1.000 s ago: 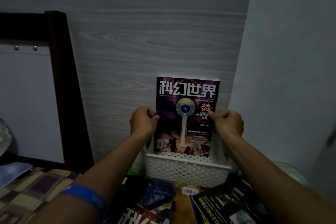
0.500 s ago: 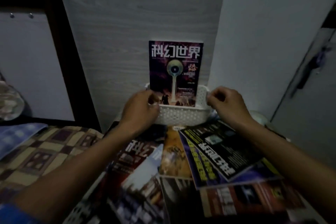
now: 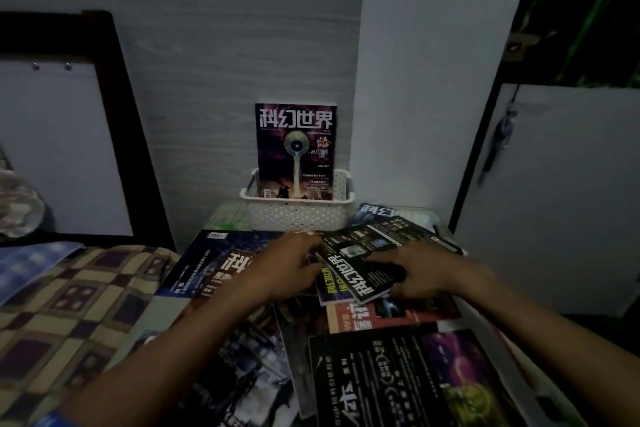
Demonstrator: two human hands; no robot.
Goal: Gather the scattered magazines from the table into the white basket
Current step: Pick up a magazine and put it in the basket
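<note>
Magazines (image 3: pixel 367 263) overlap across the table (image 3: pixel 491 343); left hand (image 3: pixel 287 270) and right hand (image 3: pixel 426 270) rest on the black one, grip unclear; behind, one magazine (image 3: pixel 296 152) stands upright in the white basket (image 3: pixel 298 215) against a woodgrain panel (image 3: pixel 242 80)

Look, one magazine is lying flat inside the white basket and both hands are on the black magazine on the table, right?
Not quite: the purple magazine stands upright in the white basket, as the head view shows. The left hand and right hand are on the black magazine.
</note>
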